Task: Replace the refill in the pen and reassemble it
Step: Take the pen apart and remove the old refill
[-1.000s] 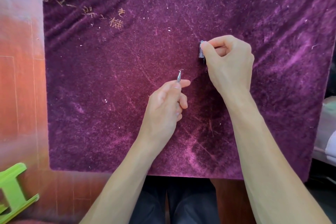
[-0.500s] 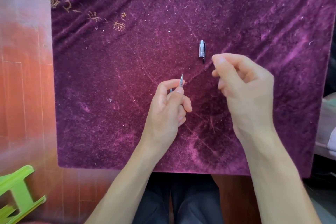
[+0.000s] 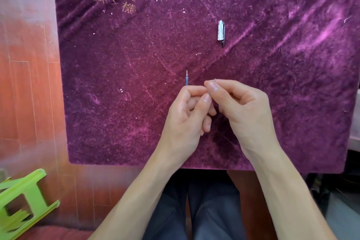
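Observation:
My left hand (image 3: 187,115) grips a thin pen refill (image 3: 186,78) that points away from me, its fine metal tip sticking out above the fingers. My right hand (image 3: 239,107) sits right beside it, thumb and forefinger pinched on a tiny metal piece (image 3: 214,79), most likely the pen's tip cone; most of it is hidden. The pen cap (image 3: 221,32), clear with a dark clip, lies alone on the purple velvet cloth (image 3: 136,84), farther away and to the right of both hands. The rest of the pen body is hidden inside my left hand.
The cloth covers a small table whose near edge (image 3: 136,162) is just in front of my legs. A lime green plastic stool (image 3: 21,200) lies tipped on the reddish wood floor at the lower left. Gold embroidery (image 3: 128,7) marks the cloth's far left corner.
My right hand left the cap lying on the cloth, came back toward me and met my left hand. The silver tip piece is off the refill, whose bare point now shows.

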`<state>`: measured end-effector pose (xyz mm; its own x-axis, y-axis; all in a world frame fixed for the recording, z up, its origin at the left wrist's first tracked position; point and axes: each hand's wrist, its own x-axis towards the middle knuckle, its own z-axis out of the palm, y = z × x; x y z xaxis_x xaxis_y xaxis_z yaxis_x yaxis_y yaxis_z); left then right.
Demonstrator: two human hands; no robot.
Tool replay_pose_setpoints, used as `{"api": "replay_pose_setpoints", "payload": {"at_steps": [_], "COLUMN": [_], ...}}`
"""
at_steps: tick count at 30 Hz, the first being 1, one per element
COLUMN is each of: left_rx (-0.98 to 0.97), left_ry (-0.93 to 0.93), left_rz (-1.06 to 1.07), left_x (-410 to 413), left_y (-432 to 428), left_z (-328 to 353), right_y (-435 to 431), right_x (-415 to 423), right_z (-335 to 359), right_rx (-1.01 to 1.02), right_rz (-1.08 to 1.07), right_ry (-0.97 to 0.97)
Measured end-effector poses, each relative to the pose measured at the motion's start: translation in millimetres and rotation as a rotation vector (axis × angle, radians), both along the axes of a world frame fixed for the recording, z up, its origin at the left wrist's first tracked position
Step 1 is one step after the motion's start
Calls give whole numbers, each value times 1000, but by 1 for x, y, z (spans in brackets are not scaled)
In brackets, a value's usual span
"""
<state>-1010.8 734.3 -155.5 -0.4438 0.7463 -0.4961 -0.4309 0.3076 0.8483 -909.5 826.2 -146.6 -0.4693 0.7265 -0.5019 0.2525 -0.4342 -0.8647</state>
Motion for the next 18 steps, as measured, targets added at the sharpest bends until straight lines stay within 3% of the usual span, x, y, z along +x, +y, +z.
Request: {"api": "replay_pose_setpoints", "payload": {"at_steps": [18], "left_rx": [25], "left_ry": [-43], "left_rz": [38], "left_x": [1], "left_y": [0], "left_z": [10], "right_y": [7], "right_x": [-1], "right_z": [-1], "right_rx": [-27], "right_rz": [12], "right_ry": [20]}}
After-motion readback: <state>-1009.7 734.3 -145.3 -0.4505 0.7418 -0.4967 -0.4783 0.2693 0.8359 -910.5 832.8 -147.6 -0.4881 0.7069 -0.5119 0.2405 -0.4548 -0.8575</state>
